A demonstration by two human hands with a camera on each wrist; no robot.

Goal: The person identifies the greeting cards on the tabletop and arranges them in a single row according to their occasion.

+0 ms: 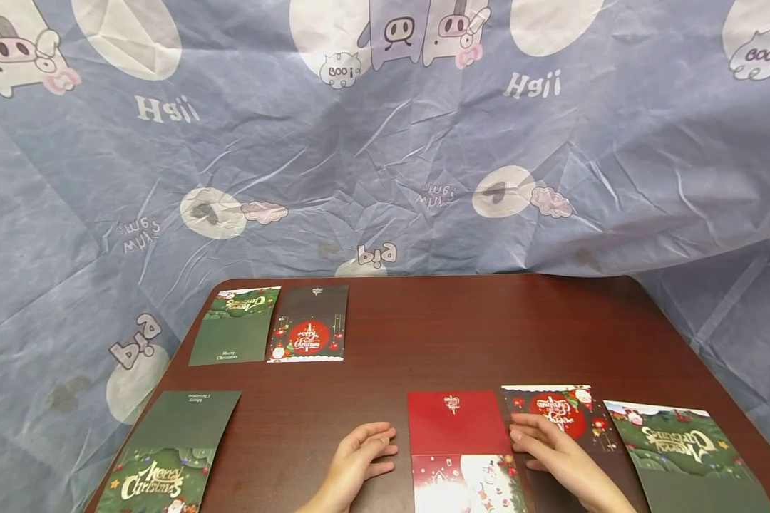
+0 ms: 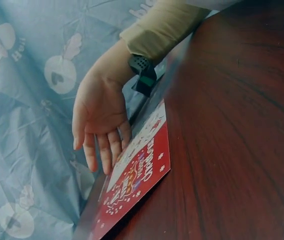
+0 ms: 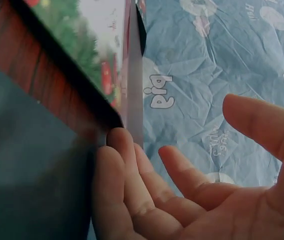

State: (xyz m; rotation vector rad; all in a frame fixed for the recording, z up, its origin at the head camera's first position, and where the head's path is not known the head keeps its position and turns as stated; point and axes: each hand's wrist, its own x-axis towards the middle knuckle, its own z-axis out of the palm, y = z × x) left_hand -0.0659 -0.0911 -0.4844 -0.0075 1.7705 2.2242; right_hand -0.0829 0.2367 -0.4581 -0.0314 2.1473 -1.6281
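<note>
An unfolded red Christmas card [image 1: 454,431] lies between my two hands, plain red on its far half and a snowy picture on its near half. To its left, my left hand [image 1: 357,459] hovers with loosely bent fingers and holds nothing. My right hand [image 1: 555,456] is at the card's right edge, its fingers relaxed and fingertips close to that edge. It overlaps a dark unfolded Christmas card [image 1: 599,420] with a red circle, hiding part of it. In the left wrist view, the right hand [image 2: 104,117] shows its palm beside the red card [image 2: 147,162].
A green card [image 1: 693,442] lies at the far right. Another green card [image 1: 186,427] is at the near left. Behind it lie a green card [image 1: 231,338] and a dark card [image 1: 314,303], side by side. A patterned blue cloth [image 1: 359,157] hangs behind the brown table [image 1: 462,335].
</note>
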